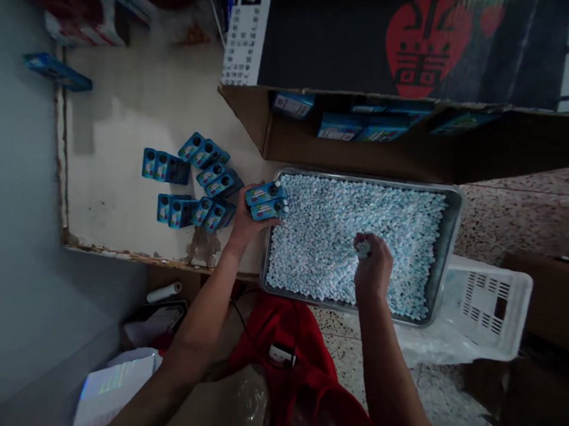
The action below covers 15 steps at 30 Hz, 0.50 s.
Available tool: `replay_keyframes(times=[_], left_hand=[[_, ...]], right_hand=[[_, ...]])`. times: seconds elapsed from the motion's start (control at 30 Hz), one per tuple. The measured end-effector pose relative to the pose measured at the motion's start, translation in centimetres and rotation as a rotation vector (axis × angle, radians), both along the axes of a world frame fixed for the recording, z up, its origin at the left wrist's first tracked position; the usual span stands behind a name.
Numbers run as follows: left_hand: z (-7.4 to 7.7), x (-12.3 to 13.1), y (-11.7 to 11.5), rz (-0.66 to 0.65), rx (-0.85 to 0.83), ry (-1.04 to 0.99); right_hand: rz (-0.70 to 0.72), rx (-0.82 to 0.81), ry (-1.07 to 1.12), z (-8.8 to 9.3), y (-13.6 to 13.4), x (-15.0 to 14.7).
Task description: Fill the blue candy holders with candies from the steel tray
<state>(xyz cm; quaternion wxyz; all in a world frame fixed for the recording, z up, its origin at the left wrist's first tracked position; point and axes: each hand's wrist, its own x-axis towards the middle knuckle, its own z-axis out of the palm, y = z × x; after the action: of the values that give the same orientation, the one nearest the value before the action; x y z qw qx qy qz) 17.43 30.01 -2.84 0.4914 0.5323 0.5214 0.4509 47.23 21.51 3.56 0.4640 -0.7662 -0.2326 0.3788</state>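
My left hand [244, 222] is wrapped round a pair of small blue boxes [262, 193], held side by side over the left rim of a metal tray [449, 247]. Each box has a dark round hole in its face, and a few white pieces sit at their right ends. A thick layer of small white and pale blue pellet-like pieces [332, 222] fills the tray. Above the right half of that layer, my right hand [375, 268] is closed round several of the same pieces, which show between its fingers.
More blue boxes with round holes [214, 176] stand in groups on the white tabletop [111, 147]. One blue box [58, 72] lies at the far left edge. Behind the tray, a black carton [322, 43] holds further blue boxes. A white plastic basket [512, 314] sits right of the tray.
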Motion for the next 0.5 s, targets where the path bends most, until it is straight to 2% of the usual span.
replay_keyframes(times=[0.1, 0.2, 0.37, 0.5], left_hand=[[-1.7, -1.4, -0.1, 0.222, -0.057, -0.001], [-3.3, -1.4, 0.4, 0.380, -0.082, -0.079], [-5.1, -0.4, 2.9, 0.509, -0.036, -0.120], [-5.6, -0.5, 5.7, 0.604, 0.000, -0.084]], right_hand=[[0.052, -0.119, -0.150, 0.7, -2.5, 0.5], [0.157, -0.171, -0.287, 0.7, -2.5, 1.1], [0.295, -0.135, -0.300, 0.5, 1.3, 0.4], [0.388, 0.091, -0.474, 0.4, 4.6, -1.0]])
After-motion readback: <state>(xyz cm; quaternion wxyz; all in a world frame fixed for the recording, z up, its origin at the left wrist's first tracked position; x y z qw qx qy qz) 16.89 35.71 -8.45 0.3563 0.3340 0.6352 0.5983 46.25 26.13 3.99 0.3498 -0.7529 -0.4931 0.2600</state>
